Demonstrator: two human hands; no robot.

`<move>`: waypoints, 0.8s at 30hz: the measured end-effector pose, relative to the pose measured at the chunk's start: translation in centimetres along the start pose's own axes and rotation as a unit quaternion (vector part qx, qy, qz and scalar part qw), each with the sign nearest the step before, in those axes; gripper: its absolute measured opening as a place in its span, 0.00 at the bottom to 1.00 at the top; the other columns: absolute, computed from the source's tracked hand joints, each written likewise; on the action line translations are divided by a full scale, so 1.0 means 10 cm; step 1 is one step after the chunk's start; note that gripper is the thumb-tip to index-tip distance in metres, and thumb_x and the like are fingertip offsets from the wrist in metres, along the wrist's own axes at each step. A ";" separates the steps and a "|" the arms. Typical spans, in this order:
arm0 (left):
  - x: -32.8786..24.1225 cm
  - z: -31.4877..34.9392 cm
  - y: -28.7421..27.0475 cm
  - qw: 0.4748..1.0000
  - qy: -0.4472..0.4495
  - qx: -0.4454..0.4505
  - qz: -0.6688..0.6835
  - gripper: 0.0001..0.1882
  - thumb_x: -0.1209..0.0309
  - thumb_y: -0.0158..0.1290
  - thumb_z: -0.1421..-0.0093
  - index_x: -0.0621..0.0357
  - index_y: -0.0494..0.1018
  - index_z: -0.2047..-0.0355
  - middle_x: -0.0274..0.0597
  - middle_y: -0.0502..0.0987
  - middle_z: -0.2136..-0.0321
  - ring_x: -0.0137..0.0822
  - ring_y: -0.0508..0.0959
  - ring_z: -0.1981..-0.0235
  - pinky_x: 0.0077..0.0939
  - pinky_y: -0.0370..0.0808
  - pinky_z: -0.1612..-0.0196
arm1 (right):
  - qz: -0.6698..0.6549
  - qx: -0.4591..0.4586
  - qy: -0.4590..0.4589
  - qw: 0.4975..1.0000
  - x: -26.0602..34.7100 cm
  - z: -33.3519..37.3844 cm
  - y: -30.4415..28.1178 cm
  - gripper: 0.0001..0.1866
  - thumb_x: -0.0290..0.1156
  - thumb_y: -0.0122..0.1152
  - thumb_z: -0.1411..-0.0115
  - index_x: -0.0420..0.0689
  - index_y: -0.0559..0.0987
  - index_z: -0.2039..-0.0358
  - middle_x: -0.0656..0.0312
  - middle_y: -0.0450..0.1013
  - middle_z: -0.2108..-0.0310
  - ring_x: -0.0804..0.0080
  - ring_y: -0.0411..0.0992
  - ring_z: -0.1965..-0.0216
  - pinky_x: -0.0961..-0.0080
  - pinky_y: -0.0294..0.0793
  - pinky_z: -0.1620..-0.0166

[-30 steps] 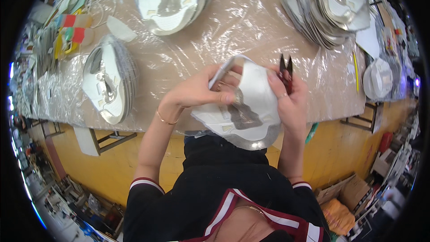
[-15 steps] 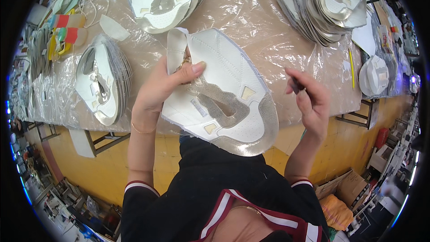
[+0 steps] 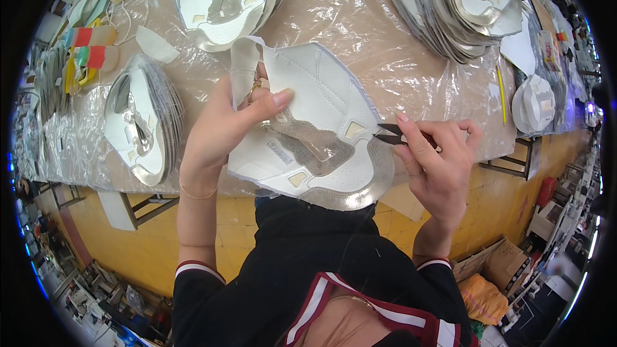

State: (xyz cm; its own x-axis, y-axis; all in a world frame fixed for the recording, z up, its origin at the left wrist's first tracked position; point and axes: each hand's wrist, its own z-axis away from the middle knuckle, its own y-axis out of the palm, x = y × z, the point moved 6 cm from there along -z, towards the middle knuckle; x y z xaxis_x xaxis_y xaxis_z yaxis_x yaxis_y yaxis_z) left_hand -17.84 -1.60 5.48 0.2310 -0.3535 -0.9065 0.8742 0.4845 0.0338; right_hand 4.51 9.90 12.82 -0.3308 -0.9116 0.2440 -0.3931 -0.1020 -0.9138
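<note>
My left hand (image 3: 222,130) holds a flat white shoe upper (image 3: 315,130) with a silver-grey centre and a shiny silver lower edge, thumb pressed on its top face. The piece is spread open just above the table's near edge. My right hand (image 3: 437,166) grips small black thread snips (image 3: 393,135), whose blades touch the right edge of the upper.
A table covered in clear plastic sheet (image 3: 360,19) carries stacks of similar uppers at the far left (image 3: 225,0), the far right (image 3: 463,6) and the near left (image 3: 138,125). Thread spools (image 3: 87,58) lie at left. A cardboard box (image 3: 495,266) stands on the yellow floor.
The upper was folded between both hands, then opened flat by my left hand. My right hand has brought the snips to its right edge.
</note>
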 end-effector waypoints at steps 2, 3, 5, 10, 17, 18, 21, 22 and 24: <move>-0.03 0.02 0.00 1.000 0.012 -0.002 -0.002 0.22 0.63 0.65 0.47 0.62 0.68 0.59 0.34 0.75 0.71 0.24 0.74 0.67 0.18 0.70 0.59 | 0.007 -0.006 0.003 1.000 0.00 0.00 0.03 0.20 0.33 0.69 0.51 0.48 0.82 0.55 0.67 0.74 0.70 0.71 0.67 0.72 0.67 0.56 0.56; -0.03 0.03 0.00 1.000 0.012 -0.003 -0.001 0.22 0.63 0.65 0.47 0.62 0.68 0.59 0.34 0.75 0.71 0.24 0.74 0.67 0.18 0.70 0.59 | 0.006 -0.011 0.003 1.000 -0.01 0.01 0.04 0.19 0.32 0.69 0.51 0.48 0.82 0.56 0.67 0.74 0.71 0.71 0.67 0.73 0.67 0.56 0.57; -0.03 0.03 0.00 1.000 0.011 -0.010 0.003 0.23 0.63 0.65 0.47 0.63 0.69 0.59 0.35 0.75 0.70 0.24 0.74 0.67 0.18 0.70 0.59 | 0.008 -0.023 0.001 1.000 -0.01 0.02 0.06 0.18 0.32 0.68 0.50 0.48 0.82 0.57 0.67 0.74 0.71 0.71 0.67 0.73 0.67 0.56 0.57; 0.01 0.00 -0.01 0.999 0.011 -0.015 0.026 0.26 0.64 0.66 0.48 0.65 0.69 0.55 0.40 0.76 0.66 0.27 0.76 0.63 0.21 0.71 0.56 | -0.007 -0.071 -0.002 0.997 -0.01 0.07 0.02 0.15 0.30 0.68 0.49 0.48 0.83 0.59 0.66 0.74 0.72 0.71 0.67 0.73 0.67 0.56 0.58; 0.08 0.01 -0.04 1.000 0.000 0.001 0.003 0.32 0.62 0.66 0.49 0.68 0.67 0.50 0.42 0.77 0.63 0.30 0.76 0.60 0.23 0.70 0.52 | -0.041 -0.030 0.007 0.999 -0.06 0.12 0.09 0.16 0.34 0.68 0.49 0.52 0.83 0.57 0.70 0.74 0.71 0.74 0.67 0.73 0.70 0.57 0.59; 0.08 0.01 -0.04 1.000 0.000 0.004 0.011 0.32 0.62 0.66 0.49 0.68 0.67 0.50 0.42 0.77 0.63 0.30 0.76 0.59 0.23 0.70 0.52 | -0.058 -0.042 0.014 0.997 -0.10 0.14 0.10 0.16 0.35 0.67 0.47 0.51 0.82 0.56 0.69 0.74 0.71 0.74 0.68 0.73 0.71 0.59 0.59; 0.10 0.00 -0.04 0.999 0.000 0.008 0.041 0.33 0.62 0.66 0.49 0.68 0.66 0.48 0.42 0.76 0.61 0.30 0.75 0.58 0.22 0.70 0.52 | -0.297 -0.051 0.136 0.944 -0.27 0.24 0.23 0.17 0.36 0.63 0.41 0.43 0.80 0.53 0.64 0.75 0.68 0.75 0.70 0.69 0.76 0.65 0.61; 0.11 0.00 -0.04 0.999 -0.001 0.005 0.053 0.33 0.62 0.66 0.49 0.68 0.67 0.49 0.42 0.76 0.61 0.29 0.75 0.58 0.22 0.70 0.53 | -0.402 -0.049 0.191 0.894 -0.33 0.28 0.31 0.18 0.36 0.61 0.39 0.41 0.79 0.52 0.62 0.75 0.67 0.75 0.71 0.68 0.77 0.67 0.61; 0.13 0.01 -0.04 0.997 -0.001 0.004 0.079 0.31 0.63 0.66 0.48 0.67 0.68 0.49 0.41 0.76 0.62 0.29 0.75 0.59 0.22 0.70 0.53 | -0.521 -0.019 0.191 0.832 -0.28 0.32 0.43 0.20 0.37 0.58 0.36 0.35 0.77 0.51 0.58 0.74 0.66 0.74 0.72 0.65 0.79 0.69 0.60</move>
State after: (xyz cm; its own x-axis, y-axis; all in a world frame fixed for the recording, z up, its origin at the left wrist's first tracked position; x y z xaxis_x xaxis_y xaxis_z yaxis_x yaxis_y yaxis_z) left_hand -17.80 -2.33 4.32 0.3677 -0.2744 -0.8885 0.8298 0.5280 0.1803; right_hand 6.51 10.71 7.20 -0.0388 -0.1422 0.9891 -0.6620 -0.7378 -0.1320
